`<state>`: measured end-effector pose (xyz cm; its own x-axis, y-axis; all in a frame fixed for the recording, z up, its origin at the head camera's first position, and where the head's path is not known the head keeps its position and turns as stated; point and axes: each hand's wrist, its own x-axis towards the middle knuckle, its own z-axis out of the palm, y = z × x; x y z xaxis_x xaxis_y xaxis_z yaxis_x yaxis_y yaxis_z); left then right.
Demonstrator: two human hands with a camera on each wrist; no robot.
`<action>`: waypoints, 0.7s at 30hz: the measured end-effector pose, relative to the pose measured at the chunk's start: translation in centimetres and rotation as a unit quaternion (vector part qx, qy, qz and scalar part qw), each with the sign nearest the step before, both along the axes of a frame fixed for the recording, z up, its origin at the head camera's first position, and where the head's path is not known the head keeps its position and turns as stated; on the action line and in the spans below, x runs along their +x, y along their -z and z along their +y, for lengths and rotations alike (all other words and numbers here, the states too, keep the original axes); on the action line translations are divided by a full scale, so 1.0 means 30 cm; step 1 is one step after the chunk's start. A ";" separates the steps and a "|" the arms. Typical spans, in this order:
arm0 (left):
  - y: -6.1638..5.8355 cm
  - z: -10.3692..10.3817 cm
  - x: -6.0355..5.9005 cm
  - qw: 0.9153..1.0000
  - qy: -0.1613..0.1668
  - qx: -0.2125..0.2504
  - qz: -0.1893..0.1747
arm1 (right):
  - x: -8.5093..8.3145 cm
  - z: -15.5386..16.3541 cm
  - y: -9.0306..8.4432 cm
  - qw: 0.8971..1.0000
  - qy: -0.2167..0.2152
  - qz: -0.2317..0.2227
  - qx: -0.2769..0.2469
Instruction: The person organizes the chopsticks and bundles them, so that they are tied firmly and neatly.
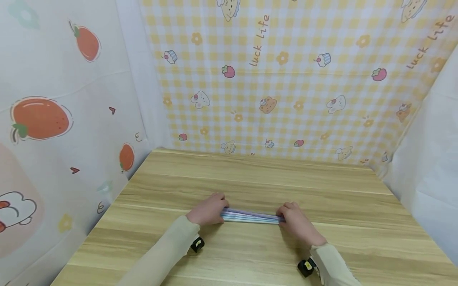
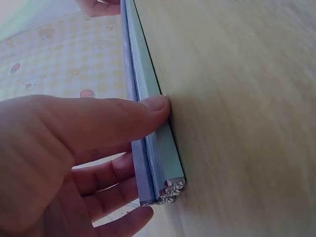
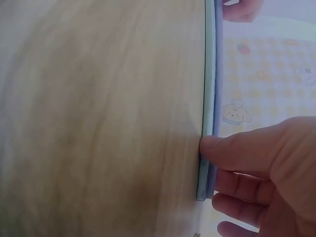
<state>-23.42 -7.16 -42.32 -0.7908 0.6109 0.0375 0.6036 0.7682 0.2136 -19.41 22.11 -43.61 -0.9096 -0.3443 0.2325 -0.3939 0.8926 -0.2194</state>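
I see a slim pastel stack [image 1: 252,218] near six o'clock in my head view, wooden worktop [image 1: 250,178] all around. The left hand [image 1: 209,210] pinches its nine-o'clock end; the right hand [image 1: 299,224] pinches its three-o'clock end.

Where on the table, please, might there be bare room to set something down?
Bare tabletop lies between the pastel bundle and the checked backdrop, and more between the right grip and the white side curtain. It is crowded along the bundle itself, where the left grip and right grip hold it near the ends.
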 end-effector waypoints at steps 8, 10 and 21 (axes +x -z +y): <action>-0.010 0.002 0.009 1.000 0.005 -0.003 -0.012 | -0.004 -0.004 0.001 0.999 0.016 -0.026 -0.010; -0.012 0.004 0.010 1.000 0.006 -0.005 -0.007 | -0.003 -0.005 0.001 0.999 0.023 -0.034 -0.011; -0.009 0.010 0.013 1.000 0.013 -0.007 0.008 | 0.001 -0.012 -0.005 0.998 0.036 -0.052 -0.015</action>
